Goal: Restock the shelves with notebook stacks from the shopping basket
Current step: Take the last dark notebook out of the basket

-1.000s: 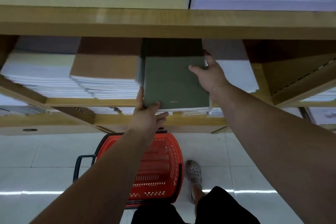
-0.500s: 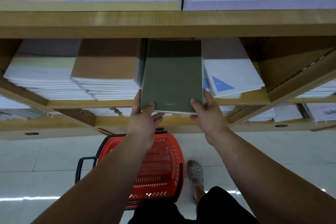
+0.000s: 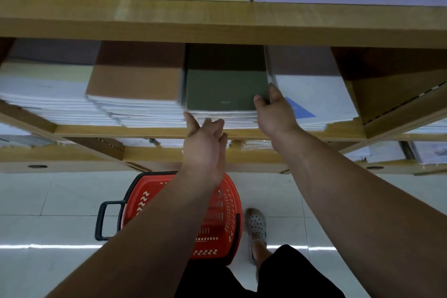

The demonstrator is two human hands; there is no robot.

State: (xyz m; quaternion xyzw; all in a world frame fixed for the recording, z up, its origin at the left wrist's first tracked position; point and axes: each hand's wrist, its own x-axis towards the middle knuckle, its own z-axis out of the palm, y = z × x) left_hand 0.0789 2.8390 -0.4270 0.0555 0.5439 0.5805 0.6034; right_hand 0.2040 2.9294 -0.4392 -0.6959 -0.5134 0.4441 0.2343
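Left grip [image 3: 205, 145] hangs loose and spread just below the green stack [image 3: 223, 91] on the shelf [image 3: 314, 132]; right grip [image 3: 273, 113] presses the stack's right corner, squaring it; next, likely the basket [image 3: 225, 201] below.

Green-covered notebook stack [image 3: 223, 94], lying flat on the wooden shelf [image 3: 169, 130], front edge near the shelf's front edge, wedged between brown and white stacks. Red shopping basket [image 3: 219, 220] upright on the floor below.
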